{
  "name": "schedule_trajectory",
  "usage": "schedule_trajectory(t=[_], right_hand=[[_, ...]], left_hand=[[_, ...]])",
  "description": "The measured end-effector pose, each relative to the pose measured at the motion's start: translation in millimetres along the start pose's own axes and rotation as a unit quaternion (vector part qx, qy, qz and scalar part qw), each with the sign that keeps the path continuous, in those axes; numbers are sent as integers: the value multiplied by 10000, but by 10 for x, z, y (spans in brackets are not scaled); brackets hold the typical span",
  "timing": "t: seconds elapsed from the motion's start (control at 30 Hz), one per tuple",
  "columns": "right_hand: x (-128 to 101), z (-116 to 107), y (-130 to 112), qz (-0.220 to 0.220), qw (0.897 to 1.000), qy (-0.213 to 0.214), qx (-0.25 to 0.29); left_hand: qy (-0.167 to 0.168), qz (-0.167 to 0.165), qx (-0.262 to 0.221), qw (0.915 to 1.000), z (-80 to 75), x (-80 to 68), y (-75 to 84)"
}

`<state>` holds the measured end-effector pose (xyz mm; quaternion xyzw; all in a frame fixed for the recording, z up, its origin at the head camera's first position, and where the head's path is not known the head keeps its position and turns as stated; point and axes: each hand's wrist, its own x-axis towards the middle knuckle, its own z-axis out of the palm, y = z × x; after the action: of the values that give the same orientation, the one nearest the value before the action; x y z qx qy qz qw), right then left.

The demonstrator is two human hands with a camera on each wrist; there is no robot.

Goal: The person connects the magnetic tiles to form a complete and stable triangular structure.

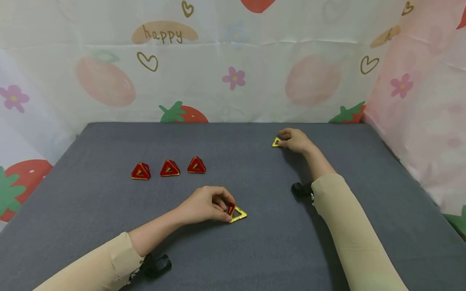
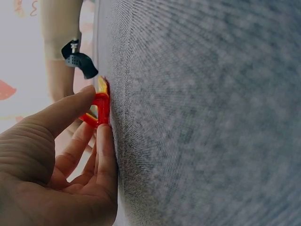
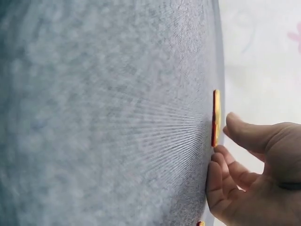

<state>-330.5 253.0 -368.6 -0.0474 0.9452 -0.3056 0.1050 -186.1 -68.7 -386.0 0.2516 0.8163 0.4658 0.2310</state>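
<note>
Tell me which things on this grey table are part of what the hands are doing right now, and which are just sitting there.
In use:
- left hand, pinching a red triangle tile
- yellow triangle tile lying flat against the red one
- right hand, fingers on a far yellow triangle tile

Lying about:
- three red pyramids in a row
- grey table
- strawberry-print backdrop

Three red pyramids [image 1: 169,169] stood in a row at centre left. Two flat yellow triangles [image 1: 238,214] lay apart, one red triangle [image 1: 231,209] beside the lower one.
</note>
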Motion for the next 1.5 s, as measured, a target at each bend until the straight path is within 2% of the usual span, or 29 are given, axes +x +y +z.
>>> schedule_trajectory(t=[0.5, 0.73, 0.97, 1.17, 1.33, 1.5], right_hand=[[25, 16, 2, -104, 9993, 32, -347], [32, 28, 2, -104, 9990, 197, -395], [9, 14, -13, 238, 9984, 508, -119], [-15, 14, -3, 294, 9956, 871, 189], [-43, 6, 4, 135, 9954, 769, 556], [-100, 9, -28, -182, 9972, 550, 482]], left_hand=[[-20, -2, -19, 10000, -8, 6, -2], [-32, -19, -23, 10000, -8, 12, -3], [-39, -1, -14, 10000, -5, 21, -16], [-40, -13, 17, 10000, 3, 33, -31], [-31, -18, 28, 10000, -1, 22, -30], [-44, -15, 29, 10000, -12, 15, -39]])
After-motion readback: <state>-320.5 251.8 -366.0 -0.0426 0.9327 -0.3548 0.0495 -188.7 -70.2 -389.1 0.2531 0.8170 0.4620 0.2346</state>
